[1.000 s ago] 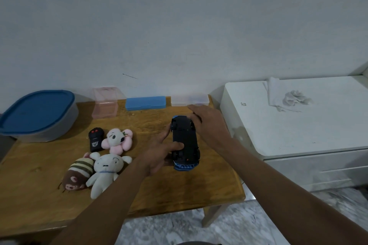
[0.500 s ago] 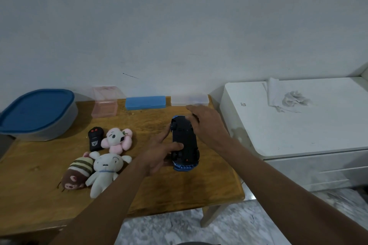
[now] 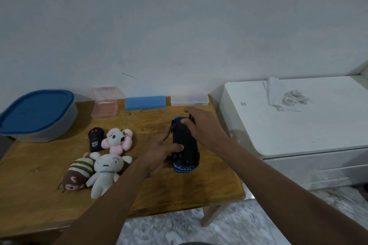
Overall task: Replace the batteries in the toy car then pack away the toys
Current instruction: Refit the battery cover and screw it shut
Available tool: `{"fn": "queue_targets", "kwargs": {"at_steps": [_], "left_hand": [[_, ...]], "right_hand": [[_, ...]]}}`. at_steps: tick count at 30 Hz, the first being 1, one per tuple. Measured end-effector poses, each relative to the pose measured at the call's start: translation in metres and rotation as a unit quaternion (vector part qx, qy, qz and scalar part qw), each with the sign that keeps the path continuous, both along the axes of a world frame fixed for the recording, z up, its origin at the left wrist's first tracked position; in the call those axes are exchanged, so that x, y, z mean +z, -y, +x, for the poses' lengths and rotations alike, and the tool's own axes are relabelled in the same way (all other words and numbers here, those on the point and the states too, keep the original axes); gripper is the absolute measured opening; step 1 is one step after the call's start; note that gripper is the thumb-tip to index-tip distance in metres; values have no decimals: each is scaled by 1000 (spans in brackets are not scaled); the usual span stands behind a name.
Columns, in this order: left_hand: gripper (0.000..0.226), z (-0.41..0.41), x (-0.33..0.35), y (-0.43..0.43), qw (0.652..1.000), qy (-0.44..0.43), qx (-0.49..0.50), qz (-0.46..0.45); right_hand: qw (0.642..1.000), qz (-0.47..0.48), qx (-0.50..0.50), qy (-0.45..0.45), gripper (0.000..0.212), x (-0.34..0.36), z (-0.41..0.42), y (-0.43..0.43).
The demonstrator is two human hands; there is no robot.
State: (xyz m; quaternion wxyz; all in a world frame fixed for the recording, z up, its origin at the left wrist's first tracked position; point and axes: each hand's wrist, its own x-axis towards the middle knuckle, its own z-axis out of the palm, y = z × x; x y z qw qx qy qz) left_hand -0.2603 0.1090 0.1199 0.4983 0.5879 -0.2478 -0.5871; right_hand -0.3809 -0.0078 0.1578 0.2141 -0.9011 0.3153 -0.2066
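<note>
A blue toy car [image 3: 184,145] lies upside down over the wooden table [image 3: 179,191], its black underside facing up. My left hand [image 3: 159,155] grips its near left side, thumb across the underside. My right hand [image 3: 203,127] covers the far end, fingers on the chassis, with a thin dark piece showing between them. A black remote [image 3: 95,139] with red buttons lies to the left. Beside it are a pink flower plush [image 3: 117,140], a white plush [image 3: 105,173] and a striped brown plush [image 3: 78,175].
A grey tub with a blue lid [image 3: 36,113] stands at the table's far left. Along the wall sit a pink clear box [image 3: 104,103], a blue case [image 3: 145,102] and a clear case [image 3: 189,100]. A white cabinet [image 3: 298,125] with crumpled tissue [image 3: 286,99] stands right.
My right hand's fingers have shifted slightly on the far end of the car. The car and my left hand stay where they were.
</note>
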Motion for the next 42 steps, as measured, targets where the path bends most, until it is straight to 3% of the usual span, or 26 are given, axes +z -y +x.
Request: {"fn": "queue_targets", "kwargs": {"at_steps": [5,11,18,23,28,30,35,38,42], "left_hand": [[72,-1,-7,-1,999,-30,11,11],[34,-4,-17,-7,998,-10,39,53],[32,-18,-21,-12,980,-182,73,9],[58,-23,-26,-12,972,-223,67,-3],[60,-22,-33,-13,957,-280,63,-43],[52,-24,-33,-12,964,-257,60,-35],[59,-30,-34,-7,984,-164,59,40],[43,-36,-35,3,988,-38,96,117],[53,-44,-40,20,970,125,141,156]], "right_hand": [[998,31,-28,48,37,2,-2,-2],[988,67,-80,111,37,10,-6,4],[972,157,-101,144,42,0,-13,8],[969,172,-115,137,39,-7,-20,10],[967,176,-120,138,36,-9,-28,13],[968,174,-121,138,36,-9,-31,16],[969,170,-118,132,35,-9,-35,23],[970,170,-114,129,36,-11,-37,26],[972,177,-98,122,40,-16,-41,27]]}}
